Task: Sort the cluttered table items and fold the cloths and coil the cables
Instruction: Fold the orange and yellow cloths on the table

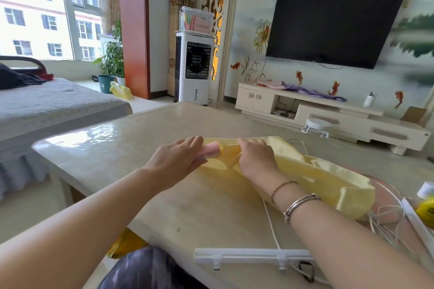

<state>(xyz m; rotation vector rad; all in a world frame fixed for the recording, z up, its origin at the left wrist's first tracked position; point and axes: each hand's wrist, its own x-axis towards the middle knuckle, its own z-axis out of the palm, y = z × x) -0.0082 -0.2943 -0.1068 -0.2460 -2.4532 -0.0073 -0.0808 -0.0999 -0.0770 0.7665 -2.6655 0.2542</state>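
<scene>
A white plastic rail [253,256] lies at the tabletop's [145,138] near edge. Farther in, toward the middle, the left hand [177,159] curls round a pink roll [207,151] tucked into the yellow cloth [317,176] — the right hand [256,156] pinches the cloth's bunched fold. White cables [385,216] tangle at the right edge, beside a blurred yellow bottle [426,209].

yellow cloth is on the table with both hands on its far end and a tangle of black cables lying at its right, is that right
Not quite. In the head view the cables are white, not black. The rest holds: the yellow cloth lies on the table, with the left hand and right hand on its far end.
</scene>
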